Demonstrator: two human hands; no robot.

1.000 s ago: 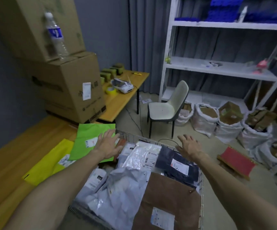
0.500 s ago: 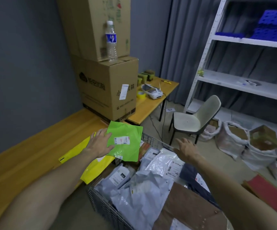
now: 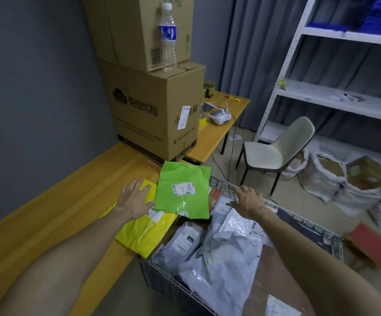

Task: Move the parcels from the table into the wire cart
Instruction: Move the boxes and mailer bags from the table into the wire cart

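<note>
Vs. 0.5 s ago, L hand (image 3: 134, 199) has slid off green parcel (image 3: 182, 190): grip released, flat on yellow parcel (image 3: 144, 236). R hand (image 3: 250, 201) relaxed above wire cart (image 3: 160, 281). We count 2 parcels on tabletop (image 3: 48, 215), green overhanging cart rim.

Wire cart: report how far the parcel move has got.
Done: the grey wire cart already holds many grey, white and brown parcels. In hand: the left hand touches the bright green plastic mailer, overhanging the cart's rim; the right hand hovers open. Left: the yellow plastic mailer on the orange table.
</note>
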